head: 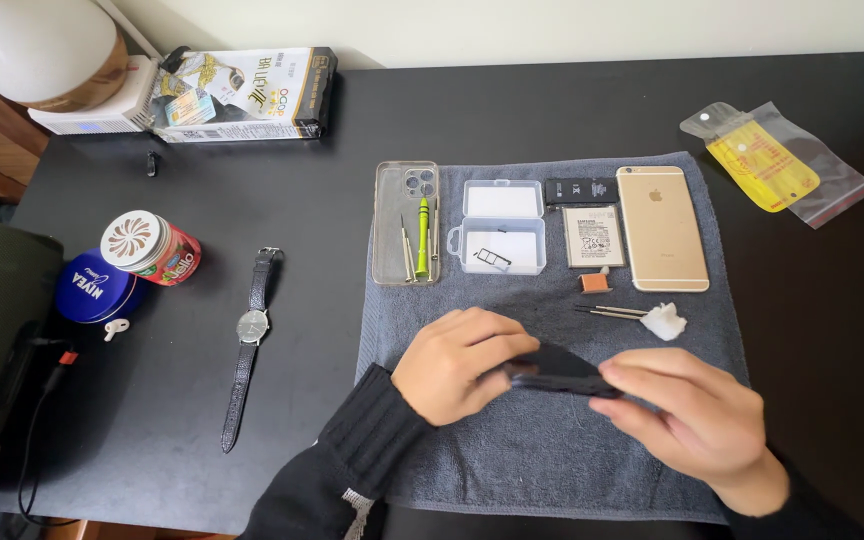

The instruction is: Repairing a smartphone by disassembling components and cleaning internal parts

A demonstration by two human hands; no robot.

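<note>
Both my hands hold a flat black phone-like device (560, 368) just above a grey towel (512, 460). My left hand (457, 362) grips its left end, and my right hand (697, 415) grips its right end with fingers curled over it. Farther back on the towel lie a gold phone (662, 227) face down, a flat battery (592, 236), a small black part (580, 190), a clear plastic box (500, 228) with its lid up, and a clear phone case (406, 222) holding small screwdrivers, one of them green (422, 225).
Tweezers (607, 312) and a white wad (664, 321) lie near my right hand. A wristwatch (250, 340), a blue tin (94, 287) and a red jar (152, 248) sit left of the towel on the black table. A plastic bag (777, 165) is far right, a printed box (247, 95) at the back.
</note>
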